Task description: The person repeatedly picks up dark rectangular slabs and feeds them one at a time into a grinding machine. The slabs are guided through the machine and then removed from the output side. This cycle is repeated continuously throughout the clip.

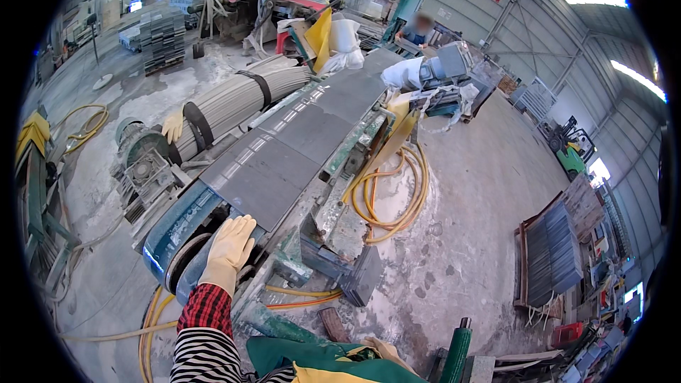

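Observation:
My left hand (228,250), in a cream rubber glove, lies with its fingers stretched out at the near end of a conveyor. Its fingertips are at the near edge of a dark grey stone slab (250,179); whether they press on it I cannot tell. More grey slabs (305,126) lie end to end along the belt beyond. Under my wrist is the blue rounded end frame (177,230) of the conveyor. At the lower edge, beside my green and yellow apron (305,354), a tan shape (390,353) may be my right glove; its fingers are hidden.
Left of the belt lie a strapped bundle of long strips (234,106), a loose glove (172,126) and a motor (145,167). A coiled yellow hose (418,198) rests on the floor at right. Farther off are a slab rack (553,248), a green forklift (569,159) and a person (413,37).

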Demonstrator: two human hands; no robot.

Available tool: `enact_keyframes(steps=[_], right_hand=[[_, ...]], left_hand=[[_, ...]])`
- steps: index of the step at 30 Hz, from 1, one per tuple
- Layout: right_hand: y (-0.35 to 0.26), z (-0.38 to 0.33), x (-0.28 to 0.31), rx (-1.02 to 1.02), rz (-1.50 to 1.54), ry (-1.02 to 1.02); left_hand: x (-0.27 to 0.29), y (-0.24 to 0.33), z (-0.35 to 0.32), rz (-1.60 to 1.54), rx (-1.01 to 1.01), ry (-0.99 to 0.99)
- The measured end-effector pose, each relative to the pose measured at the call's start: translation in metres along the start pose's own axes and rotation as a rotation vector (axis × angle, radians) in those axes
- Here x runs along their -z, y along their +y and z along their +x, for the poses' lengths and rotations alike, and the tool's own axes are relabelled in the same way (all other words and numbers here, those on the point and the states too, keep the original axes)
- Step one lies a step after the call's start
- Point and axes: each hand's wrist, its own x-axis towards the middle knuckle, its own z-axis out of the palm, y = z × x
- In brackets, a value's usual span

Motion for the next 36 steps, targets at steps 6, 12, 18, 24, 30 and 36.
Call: enact_keyframes(steps=[6, 12, 18, 24, 30, 36], right_hand=[[-0.002, -0.006, -0.007, 0.01, 0.001, -0.015], [0.009, 0.018, 0.013, 0.009, -0.212, -0.008], [0.003, 0.007, 0.003, 0.0, -0.01, -0.009], [0.01, 0.015, 0.009, 0.009, 0.014, -0.035], [0.015, 0.026, 0.02, 0.018, -0.314, 0.011], [0.015, 0.028, 0.021, 0.016, -0.388, 0.004]], left_hand=[[0.004, 0.001, -0.003, 0.001, -0.007, 0.002], [0.004, 0.0, -0.005, 0.007, 0.001, -0.007], [0.009, 0.002, -0.011, -0.003, 0.011, -0.015], [0.012, 0.002, -0.014, -0.027, 0.003, -0.005], [0.011, 0.001, -0.017, -0.034, 0.003, 0.006], [0.016, 0.003, -0.019, -0.026, 0.008, -0.009]])
